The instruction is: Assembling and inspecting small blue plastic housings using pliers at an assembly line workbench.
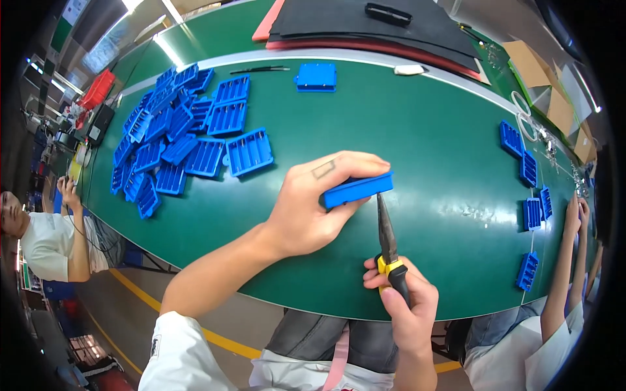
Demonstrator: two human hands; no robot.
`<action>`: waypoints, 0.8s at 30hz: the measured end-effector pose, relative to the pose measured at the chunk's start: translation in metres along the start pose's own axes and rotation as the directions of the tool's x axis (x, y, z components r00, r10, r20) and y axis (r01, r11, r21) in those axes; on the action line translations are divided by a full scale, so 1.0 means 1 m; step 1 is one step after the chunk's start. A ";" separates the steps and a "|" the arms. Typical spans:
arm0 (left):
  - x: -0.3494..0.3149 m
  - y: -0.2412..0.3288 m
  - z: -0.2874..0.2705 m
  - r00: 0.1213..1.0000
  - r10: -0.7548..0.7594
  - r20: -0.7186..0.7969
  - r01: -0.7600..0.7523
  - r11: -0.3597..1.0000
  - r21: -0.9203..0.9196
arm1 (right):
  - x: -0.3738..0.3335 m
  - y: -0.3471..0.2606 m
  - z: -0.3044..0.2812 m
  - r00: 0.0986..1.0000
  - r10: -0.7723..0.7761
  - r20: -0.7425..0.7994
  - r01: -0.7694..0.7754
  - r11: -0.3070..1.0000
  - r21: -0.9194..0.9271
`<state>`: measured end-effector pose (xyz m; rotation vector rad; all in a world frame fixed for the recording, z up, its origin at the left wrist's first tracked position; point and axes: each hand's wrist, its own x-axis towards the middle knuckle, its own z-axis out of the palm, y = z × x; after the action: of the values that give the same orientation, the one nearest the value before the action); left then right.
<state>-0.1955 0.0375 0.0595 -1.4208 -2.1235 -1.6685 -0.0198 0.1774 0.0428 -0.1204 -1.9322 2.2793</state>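
One blue tray (358, 189) gripped by left hand (306, 208) fingers, pliers (386, 238) beneath

A big pile of blue trays (186, 140) lay near the left edge of the green counter (424, 130). One blue tray (315, 77) sat alone by the far edge. More blue trays (529, 195) lay along the right edge. Black mats (372, 26) lay beyond.

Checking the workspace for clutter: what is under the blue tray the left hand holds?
Under the blue tray: green table and the pliers' tip in the right hand. The left hand covers its left end.
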 end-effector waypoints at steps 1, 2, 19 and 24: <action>-0.001 0.000 0.002 1.000 -0.006 -0.016 0.005 1.000 -0.009 | 0.000 0.001 -0.001 1.000 -0.014 -0.005 0.014 1.000 -0.004; -0.003 0.000 0.002 0.999 -0.022 -0.031 0.021 1.000 -0.018 | -0.003 0.001 -0.001 1.000 0.005 -0.008 -0.005 1.000 0.023; -0.002 0.000 -0.001 0.999 0.031 -0.023 -0.031 0.999 -0.034 | 0.000 -0.001 0.001 1.000 0.006 0.020 -0.005 1.000 -0.017; -0.001 -0.001 -0.002 0.999 0.039 -0.010 -0.039 0.999 -0.007 | 0.000 -0.002 0.001 1.000 0.010 0.011 -0.009 0.997 -0.079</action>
<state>-0.1967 0.0354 0.0588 -1.4428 -2.0729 -1.6678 -0.0200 0.1765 0.0454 -0.1259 -2.0320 2.2152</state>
